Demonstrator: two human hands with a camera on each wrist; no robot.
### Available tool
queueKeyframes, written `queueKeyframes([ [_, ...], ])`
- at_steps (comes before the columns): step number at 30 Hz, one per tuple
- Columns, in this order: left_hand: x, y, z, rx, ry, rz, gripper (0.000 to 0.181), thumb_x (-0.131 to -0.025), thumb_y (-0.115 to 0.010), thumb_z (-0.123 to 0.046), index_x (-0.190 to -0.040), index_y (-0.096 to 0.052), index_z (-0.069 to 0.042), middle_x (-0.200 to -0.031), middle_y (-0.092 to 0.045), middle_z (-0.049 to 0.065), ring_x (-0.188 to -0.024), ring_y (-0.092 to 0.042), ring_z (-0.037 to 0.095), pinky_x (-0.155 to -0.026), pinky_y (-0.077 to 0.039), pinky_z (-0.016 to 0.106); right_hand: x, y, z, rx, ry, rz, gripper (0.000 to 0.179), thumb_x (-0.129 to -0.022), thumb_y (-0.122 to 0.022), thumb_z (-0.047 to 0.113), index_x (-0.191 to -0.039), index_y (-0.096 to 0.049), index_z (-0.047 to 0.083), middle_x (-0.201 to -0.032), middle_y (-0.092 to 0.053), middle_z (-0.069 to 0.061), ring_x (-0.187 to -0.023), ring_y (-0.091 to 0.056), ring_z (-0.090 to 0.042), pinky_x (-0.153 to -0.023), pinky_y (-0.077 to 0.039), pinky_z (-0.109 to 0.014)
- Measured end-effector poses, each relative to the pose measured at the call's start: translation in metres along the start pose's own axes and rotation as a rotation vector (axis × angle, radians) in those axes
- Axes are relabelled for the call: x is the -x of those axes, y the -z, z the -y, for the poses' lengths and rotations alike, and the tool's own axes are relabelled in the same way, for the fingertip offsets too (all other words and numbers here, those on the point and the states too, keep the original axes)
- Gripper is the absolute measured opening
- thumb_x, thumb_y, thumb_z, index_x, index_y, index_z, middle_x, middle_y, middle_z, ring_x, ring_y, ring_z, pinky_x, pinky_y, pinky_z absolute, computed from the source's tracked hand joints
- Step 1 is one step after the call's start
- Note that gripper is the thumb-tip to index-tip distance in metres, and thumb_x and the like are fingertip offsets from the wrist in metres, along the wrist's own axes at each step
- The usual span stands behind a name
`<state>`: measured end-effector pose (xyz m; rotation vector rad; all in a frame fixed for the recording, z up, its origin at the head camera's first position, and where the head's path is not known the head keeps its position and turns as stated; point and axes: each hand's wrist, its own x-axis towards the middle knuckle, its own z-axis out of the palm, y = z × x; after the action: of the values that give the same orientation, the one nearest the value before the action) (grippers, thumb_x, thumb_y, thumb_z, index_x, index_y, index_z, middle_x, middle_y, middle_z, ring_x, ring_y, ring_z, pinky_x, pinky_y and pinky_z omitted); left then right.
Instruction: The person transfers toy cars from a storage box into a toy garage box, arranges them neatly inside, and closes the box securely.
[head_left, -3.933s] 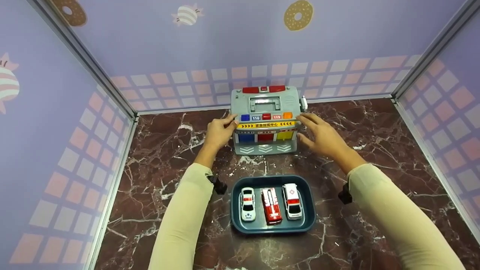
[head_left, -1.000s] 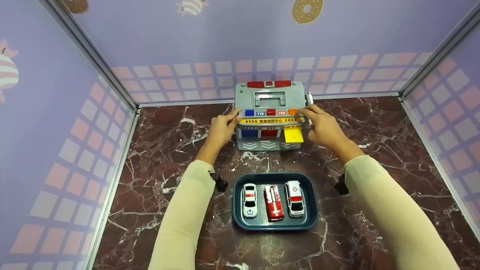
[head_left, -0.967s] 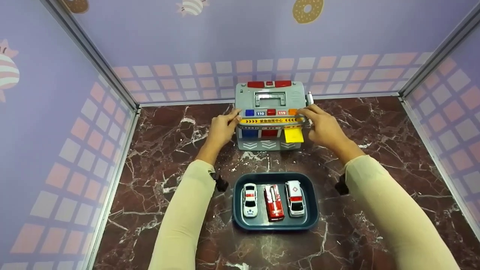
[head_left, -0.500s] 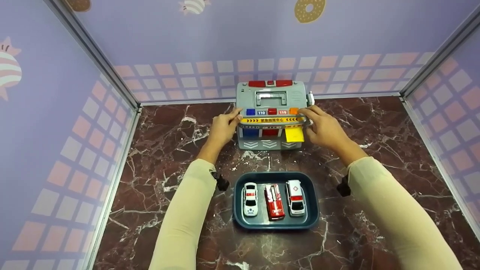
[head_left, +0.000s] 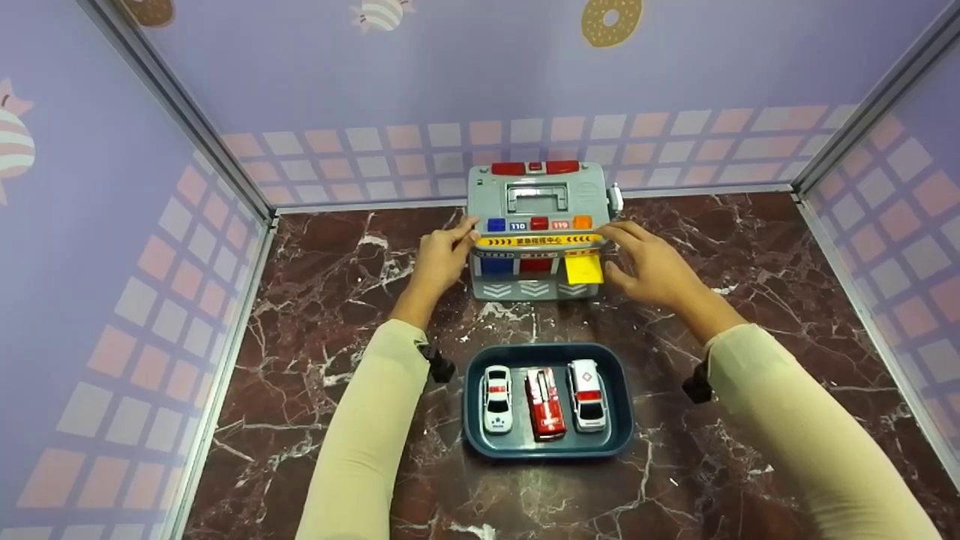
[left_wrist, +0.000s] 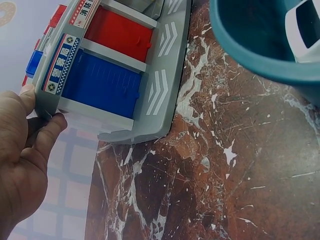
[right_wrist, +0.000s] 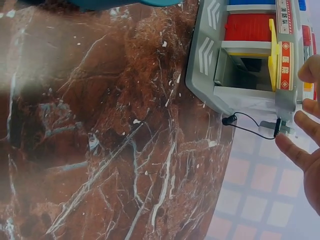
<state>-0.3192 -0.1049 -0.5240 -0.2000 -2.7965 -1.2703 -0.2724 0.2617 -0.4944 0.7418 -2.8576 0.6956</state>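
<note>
A grey toy garage (head_left: pixel 559 196) stands against the back wall, with a blue door (left_wrist: pixel 102 82), a red door (right_wrist: pixel 250 27) and a yellow door (head_left: pixel 583 268). The yellow door is swung up, and its bay shows dark inside. My left hand (head_left: pixel 439 259) pinches the left front corner of the roof between thumb and fingers. On the other side, my right hand (head_left: pixel 654 270) has its fingers spread beside the right roof corner, next to the orange button (head_left: pixel 582 222). In the right wrist view its fingertips (right_wrist: pixel 286 142) are by the garage's side and a black cord (right_wrist: pixel 252 131).
In front of the garage sits a dark teal tray (head_left: pixel 547 453). In it lie a white police car (head_left: pixel 497 399), a red fire truck (head_left: pixel 546 405) and a white ambulance (head_left: pixel 587 396). Purple walls (head_left: pixel 480 75) enclose the marbled tabletop (head_left: pixel 337 315) at the back and sides.
The yellow door, down in the oldest frame, has swung up. My right fingers have drawn back to the right off the roof by the orange button. The left hand keeps its place.
</note>
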Motion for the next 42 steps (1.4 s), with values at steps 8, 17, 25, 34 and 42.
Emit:
queueKeyframes([
  [8, -0.001, -0.004, -0.001, 0.026, 0.012, 0.002, 0.04, -0.112, -0.066, -0.037, -0.149, -0.071, -0.024, -0.151, -0.068, 0.011, -0.121, -0.077, 0.031, -0.112, -0.057, 0.047, 0.017, 0.004, -0.003, 0.004, 0.038, 0.006, 0.061, -0.101, -0.078, 0.023, -0.158, -0.058, 0.011, -0.156, -0.06, -0.017, -0.119, -0.069, -0.044, -0.11, -0.054, -0.067],
  [17, -0.002, -0.005, -0.003, 0.037, 0.013, -0.007, 0.038, -0.112, -0.067, -0.036, -0.148, -0.072, -0.026, -0.14, -0.076, 0.012, -0.084, -0.075, 0.026, -0.086, -0.062, 0.043, 0.029, 0.007, -0.004, 0.033, 0.106, -0.015, 0.06, -0.098, -0.084, 0.023, -0.153, -0.063, 0.009, -0.145, -0.066, -0.018, -0.13, -0.066, -0.045, -0.112, -0.053, -0.067],
  [25, -0.001, -0.002, -0.001, 0.034, -0.004, 0.004, 0.04, -0.112, -0.067, -0.036, -0.149, -0.072, -0.023, -0.141, -0.075, 0.013, -0.108, -0.08, 0.031, -0.105, -0.06, 0.046, 0.038, 0.009, 0.003, 0.067, 0.109, 0.005, 0.063, -0.099, -0.084, 0.034, -0.154, -0.064, 0.013, -0.151, -0.064, -0.017, -0.135, -0.064, -0.044, -0.115, -0.051, -0.066],
  [34, -0.001, 0.001, 0.001, 0.016, 0.003, 0.006, 0.04, -0.112, -0.066, -0.037, -0.149, -0.072, -0.023, -0.152, -0.067, 0.011, -0.111, -0.076, 0.03, -0.11, -0.058, 0.048, 0.052, 0.006, 0.011, 0.091, 0.158, 0.036, 0.063, -0.097, -0.085, 0.04, -0.149, -0.068, 0.01, -0.146, -0.067, -0.017, -0.128, -0.069, -0.042, -0.11, -0.056, -0.063],
  [42, -0.001, 0.0, 0.001, 0.003, 0.001, 0.012, 0.041, -0.112, -0.065, -0.037, -0.151, -0.071, -0.024, -0.152, -0.067, 0.011, -0.105, -0.07, 0.029, -0.107, -0.058, 0.05, 0.062, -0.003, 0.019, 0.113, 0.196, 0.073, 0.06, -0.097, -0.085, 0.042, -0.147, -0.071, 0.014, -0.14, -0.07, -0.015, -0.123, -0.071, -0.038, -0.11, -0.055, -0.063],
])
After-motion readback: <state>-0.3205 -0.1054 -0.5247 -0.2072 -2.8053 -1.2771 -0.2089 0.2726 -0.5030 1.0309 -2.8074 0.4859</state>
